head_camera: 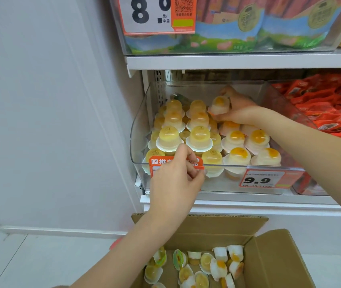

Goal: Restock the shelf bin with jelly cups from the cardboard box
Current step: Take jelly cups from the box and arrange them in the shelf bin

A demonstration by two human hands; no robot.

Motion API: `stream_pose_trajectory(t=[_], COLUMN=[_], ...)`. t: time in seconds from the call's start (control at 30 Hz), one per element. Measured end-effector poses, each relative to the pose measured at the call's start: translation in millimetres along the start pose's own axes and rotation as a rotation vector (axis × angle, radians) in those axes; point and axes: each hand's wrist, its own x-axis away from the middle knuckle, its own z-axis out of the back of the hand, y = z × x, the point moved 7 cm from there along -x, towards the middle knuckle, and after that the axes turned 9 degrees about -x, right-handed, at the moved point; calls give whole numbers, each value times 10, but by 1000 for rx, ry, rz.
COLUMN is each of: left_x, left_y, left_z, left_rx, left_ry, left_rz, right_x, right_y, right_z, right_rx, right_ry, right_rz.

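Now the right hand (pixel 236 110) pinches a jelly cup (pixel 219 104) over the shelf bin's (pixel 138 129) far gap; left hand (pixel 175 181) fingers curl at its near rim, steadying it.

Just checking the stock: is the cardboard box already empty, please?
No, the cardboard box still holds many loose jelly cups on its bottom.

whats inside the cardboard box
Loose jelly cups lying on their sides in the cardboard box: yellow, and white with orange centres. The near end is out of frame.

Head view, downward, close to shelf bin (pixel 138 129)
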Motion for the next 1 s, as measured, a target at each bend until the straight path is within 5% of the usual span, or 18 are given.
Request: stream_pose_trajectory(t=[0.4,0.6,0.73,0.83,1.0], left_x=[4,16,183,439,1203], left_y=[-15,-99,-116,-225,-920], left_z=[-9,-25,-88,-350,-1230], left_rx=[-16,347,344,241,-123], left_ry=[-26,-149,-232,-344,-799], left_rz=[-56,-18,-96,-128,-111], right_x=[-28,739,1854,2390,3067], right_y=[156,-162,-333,-96,619], right_z=[-130,297,389,-4,-1307], right_rx=[208,-46,-37,-1,-118], right_ry=[-67,303,464,324,-295], right_rz=[-82,175,427,387,70])
